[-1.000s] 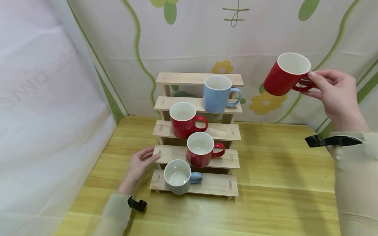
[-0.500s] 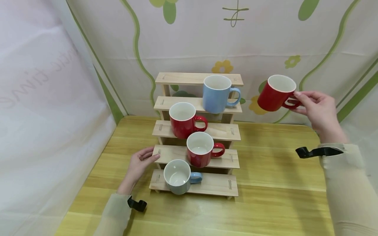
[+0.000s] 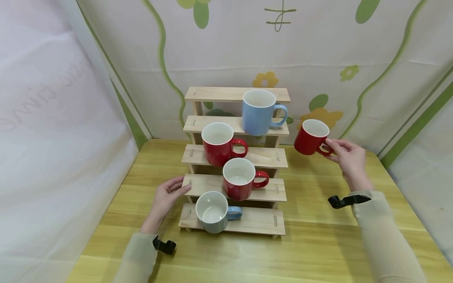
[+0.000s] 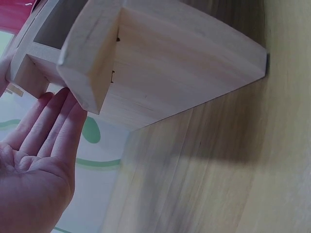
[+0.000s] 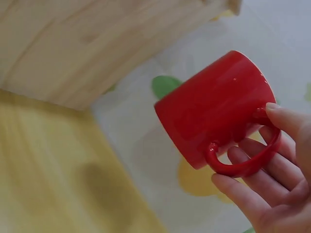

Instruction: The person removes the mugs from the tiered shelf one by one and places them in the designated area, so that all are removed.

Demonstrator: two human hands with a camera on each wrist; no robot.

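My right hand [image 3: 351, 160] pinches a red mug [image 3: 308, 139] by its handle, to the right of the wooden stepped shelf [image 3: 263, 222]. The mug is tilted with its white inside facing up, and in the right wrist view fingers curl through and round the handle [image 5: 245, 167]. At the shelf's left side, my left hand [image 3: 166, 200] holds the end of the second step from the bottom, thumb on top. In the left wrist view its fingers [image 4: 46, 126] reach under the board. On the steps stand two red mugs, an upper one [image 3: 216, 151] and a lower one [image 3: 238, 190].
A tall light-blue mug [image 3: 256, 118] stands high on the shelf at right, and a grey-blue mug [image 3: 209, 226] on the bottom step. The shelf stands on a yellowish wooden table [image 3: 318, 243]. Behind hangs a white cloth [image 3: 226, 47] with flower prints; another cloth borders the left.
My right hand has brought the red mug down and to the left, closer to the shelf. The left hand and the mugs on the steps have stayed put.
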